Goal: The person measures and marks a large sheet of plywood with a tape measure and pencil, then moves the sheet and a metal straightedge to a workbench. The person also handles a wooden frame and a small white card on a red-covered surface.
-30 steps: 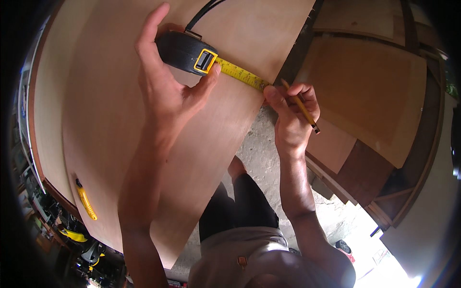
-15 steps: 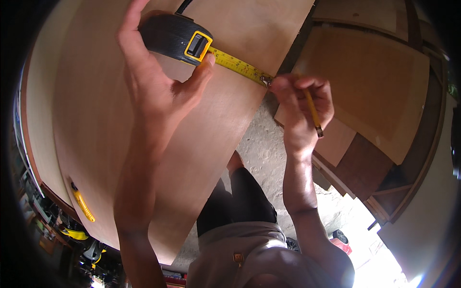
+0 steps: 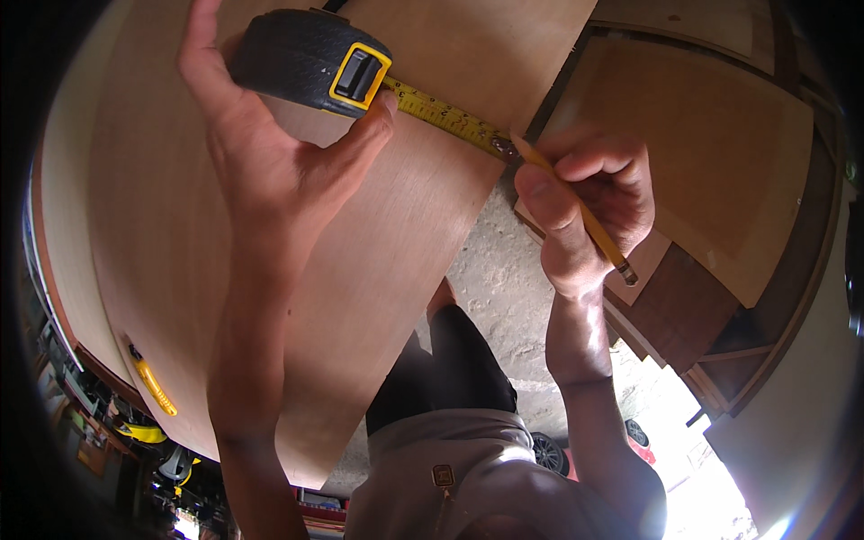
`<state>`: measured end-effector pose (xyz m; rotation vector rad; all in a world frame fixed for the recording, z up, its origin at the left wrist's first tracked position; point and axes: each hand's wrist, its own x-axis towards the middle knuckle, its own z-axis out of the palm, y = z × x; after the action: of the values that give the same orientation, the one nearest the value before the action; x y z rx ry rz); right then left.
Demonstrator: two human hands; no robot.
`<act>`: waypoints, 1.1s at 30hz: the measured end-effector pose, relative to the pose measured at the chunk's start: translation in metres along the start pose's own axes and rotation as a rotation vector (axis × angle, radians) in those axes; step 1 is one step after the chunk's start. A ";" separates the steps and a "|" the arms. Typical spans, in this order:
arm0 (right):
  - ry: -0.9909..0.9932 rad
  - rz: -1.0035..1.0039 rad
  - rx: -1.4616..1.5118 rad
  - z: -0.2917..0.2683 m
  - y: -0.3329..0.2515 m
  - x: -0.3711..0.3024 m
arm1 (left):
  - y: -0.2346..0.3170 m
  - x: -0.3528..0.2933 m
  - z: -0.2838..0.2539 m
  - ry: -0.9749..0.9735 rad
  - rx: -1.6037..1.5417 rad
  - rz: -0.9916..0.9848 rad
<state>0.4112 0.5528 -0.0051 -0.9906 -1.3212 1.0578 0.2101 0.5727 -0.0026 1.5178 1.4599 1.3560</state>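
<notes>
slanting pencil (image 3: 601, 238) (yellow) through right grip (image 3: 570, 227)

We have the tape (image 3: 297, 61) over the far part of the sheet (image 3: 387, 225), in our left hand (image 3: 270, 153). Its blade (image 3: 445, 117) runs right, out to the sheet's right edge. There, just past the edge, is our right hand (image 3: 576, 247) with the pencil (image 3: 598, 236) in it, tip beside the blade's end. Left of our left forearm, the cutter (image 3: 153, 382) lies on the sheet. Right of the sheet we see floor (image 3: 504, 261), then boards (image 3: 702, 171).
</notes>
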 end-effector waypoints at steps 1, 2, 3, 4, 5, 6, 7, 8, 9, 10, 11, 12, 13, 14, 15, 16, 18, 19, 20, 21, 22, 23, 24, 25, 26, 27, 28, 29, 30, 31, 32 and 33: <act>-0.001 -0.005 -0.070 0.000 0.000 0.001 | 0.000 -0.001 0.000 0.007 -0.008 -0.019; 0.006 -0.025 -0.079 0.001 0.001 0.002 | 0.000 -0.002 0.000 0.015 -0.017 -0.037; 0.014 -0.045 -0.088 0.002 0.003 0.003 | 0.000 -0.003 0.000 0.023 -0.025 -0.054; 0.026 -0.058 -0.098 0.003 0.004 0.004 | -0.001 -0.003 0.000 0.022 -0.045 -0.042; 0.022 -0.097 -0.126 0.005 0.006 0.004 | -0.002 -0.003 0.000 0.021 -0.066 -0.029; 0.022 -0.129 -0.154 0.006 0.007 0.004 | -0.002 -0.002 0.000 0.020 -0.087 -0.017; 0.023 -0.162 -0.183 0.007 0.008 0.004 | -0.003 -0.002 0.001 0.022 -0.086 -0.014; 0.026 -0.183 -0.201 0.008 0.009 0.005 | -0.003 -0.002 0.000 0.025 -0.085 -0.011; 0.030 -0.204 -0.218 0.008 0.010 0.005 | -0.003 -0.003 0.000 0.027 -0.083 -0.009; 0.022 -0.205 -0.215 0.008 0.010 0.006 | -0.003 -0.003 0.000 0.035 -0.067 -0.007; 0.018 -0.197 -0.214 0.007 0.010 0.006 | -0.003 -0.003 0.000 0.042 -0.050 -0.005; 0.006 -0.185 -0.225 0.007 0.009 0.006 | -0.003 -0.003 0.000 0.049 -0.034 -0.003; -0.003 -0.164 -0.239 0.006 0.008 0.006 | -0.003 -0.004 -0.001 0.045 -0.018 -0.006; 0.001 -0.157 -0.244 0.006 0.007 0.006 | -0.003 -0.004 -0.001 0.042 -0.003 -0.009; -0.017 -0.135 -0.248 0.006 0.006 0.006 | -0.003 -0.004 -0.002 0.037 0.012 -0.012; -0.022 -0.128 -0.243 0.006 0.006 0.007 | -0.004 -0.003 -0.002 0.036 0.005 0.003; -0.032 -0.121 -0.235 0.005 0.006 0.008 | -0.005 -0.002 -0.002 0.033 -0.010 0.033; -0.037 -0.122 -0.232 0.005 0.006 0.008 | -0.005 -0.002 -0.001 0.030 0.007 0.027; -0.041 -0.125 -0.231 0.004 0.006 0.009 | -0.004 -0.003 -0.001 0.027 0.025 0.021; -0.045 -0.132 -0.237 0.004 0.006 0.009 | -0.003 -0.004 0.000 0.023 0.035 0.017; -0.047 -0.141 -0.246 0.004 0.007 0.010 | -0.003 -0.004 0.000 0.020 0.046 0.014; -0.045 -0.144 -0.244 0.005 0.006 0.010 | -0.003 -0.004 0.000 0.016 0.049 0.013; -0.043 -0.147 -0.242 0.005 0.006 0.010 | -0.003 -0.004 -0.001 0.013 0.054 0.013; -0.035 -0.144 -0.229 0.005 0.006 0.010 | -0.003 -0.004 -0.001 0.011 0.058 0.013; -0.040 -0.108 -0.228 0.005 0.003 0.009 | -0.003 -0.004 -0.002 0.009 0.064 0.015; -0.046 -0.084 -0.229 0.006 0.003 0.008 | -0.003 -0.004 -0.002 0.007 0.070 0.020; -0.064 -0.026 -0.242 0.005 -0.003 0.006 | -0.003 -0.004 -0.003 0.006 0.075 0.025; -0.075 0.003 -0.237 0.005 -0.005 0.005 | -0.004 -0.004 -0.003 0.004 0.080 0.035; -0.084 0.034 -0.258 0.005 -0.007 0.004 | -0.004 -0.004 -0.003 0.002 0.086 0.039; -0.086 0.036 -0.262 0.005 -0.008 0.003 | -0.004 -0.004 -0.003 -0.001 0.092 0.042; -0.086 0.048 -0.254 0.005 -0.008 0.003 | -0.004 -0.004 -0.004 -0.005 0.100 0.040; -0.093 0.021 -0.261 0.005 -0.008 0.003 | -0.004 -0.005 -0.004 -0.008 0.103 0.041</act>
<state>0.4066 0.5537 0.0033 -1.1609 -1.5565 0.9732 0.2057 0.5683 -0.0066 1.6240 1.5220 1.3139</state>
